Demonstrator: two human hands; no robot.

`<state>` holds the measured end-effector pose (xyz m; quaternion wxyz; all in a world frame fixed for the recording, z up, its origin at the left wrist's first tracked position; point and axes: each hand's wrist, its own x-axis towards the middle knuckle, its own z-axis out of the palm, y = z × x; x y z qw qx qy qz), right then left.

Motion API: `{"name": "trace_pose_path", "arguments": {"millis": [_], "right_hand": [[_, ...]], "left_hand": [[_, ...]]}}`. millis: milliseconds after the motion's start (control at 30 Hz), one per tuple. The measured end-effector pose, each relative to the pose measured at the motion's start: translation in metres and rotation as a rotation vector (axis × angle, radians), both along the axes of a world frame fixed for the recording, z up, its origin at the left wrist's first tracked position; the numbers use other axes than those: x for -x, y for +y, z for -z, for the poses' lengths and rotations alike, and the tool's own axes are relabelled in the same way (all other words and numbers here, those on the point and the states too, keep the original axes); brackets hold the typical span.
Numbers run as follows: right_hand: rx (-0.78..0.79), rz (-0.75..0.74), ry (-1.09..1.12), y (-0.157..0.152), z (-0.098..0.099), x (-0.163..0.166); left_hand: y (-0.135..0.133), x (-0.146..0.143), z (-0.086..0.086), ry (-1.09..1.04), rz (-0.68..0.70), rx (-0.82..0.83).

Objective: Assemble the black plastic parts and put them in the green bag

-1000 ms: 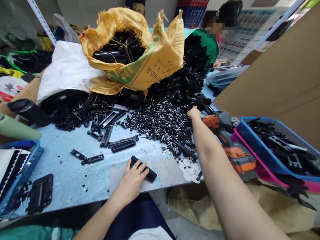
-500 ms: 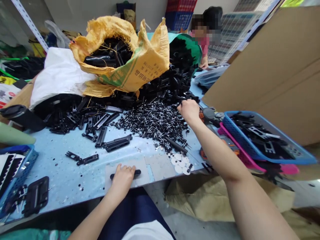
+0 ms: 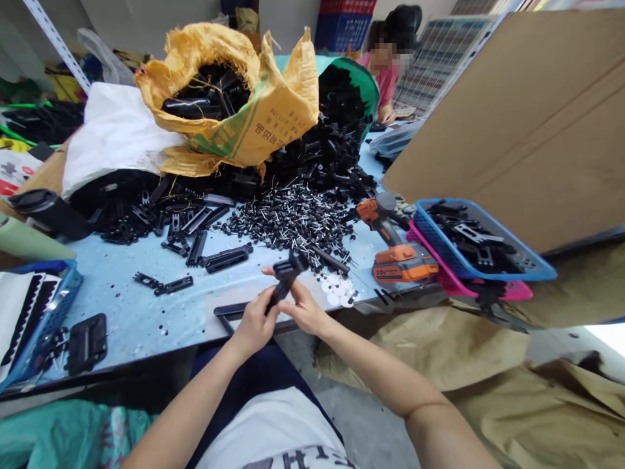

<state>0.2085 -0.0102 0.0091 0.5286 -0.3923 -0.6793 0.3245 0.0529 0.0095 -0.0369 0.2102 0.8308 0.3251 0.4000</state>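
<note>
My left hand is closed around a black hinged plastic bracket, holding it tilted upward above the table's front edge. My right hand meets it from the other side, thumb in front and fingers partly hidden behind the bracket. A flat black arm with a second thin bar sticks out left of my left hand; whether it joins the bracket is hidden. Beyond my hands spreads a heap of small black-headed pins. An orange and black cordless drill lies to the right.
A yellow woven sack full of black parts stands at the back. Blue basket and pink tray sit at the right, near a tall cardboard sheet. White discs lie near the front edge. Another person is at the far side.
My right hand has come back from beside the pin heap to meet my left. The black bracket, flat under my left hand before, is now raised and tilted. The drill is uncovered.
</note>
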Motion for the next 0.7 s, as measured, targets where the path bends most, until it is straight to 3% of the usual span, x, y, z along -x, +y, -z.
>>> {"name": "trace_pose_path", "arguments": {"millis": [100,200,267,333,700], "right_hand": [[0.034,-0.048,-0.269,0.001,0.018,-0.006],[0.05,-0.135,-0.768,0.002,0.032,-0.025],[0.049,-0.242,-1.065,0.001,0.041,-0.034],[0.038,-0.284,-1.23,-0.001,0.049,-0.036],[-0.037,-0.074,-1.385,-0.007,0.069,-0.027]], "left_hand": [[0.006,0.014,0.007,0.252,0.047,0.017],[0.018,0.034,0.017,0.566,0.042,0.106],[0.022,0.043,0.023,0.671,0.052,0.158],[0.023,0.046,0.026,0.696,0.065,0.17],[0.021,0.036,0.017,0.678,0.066,0.152]]}}
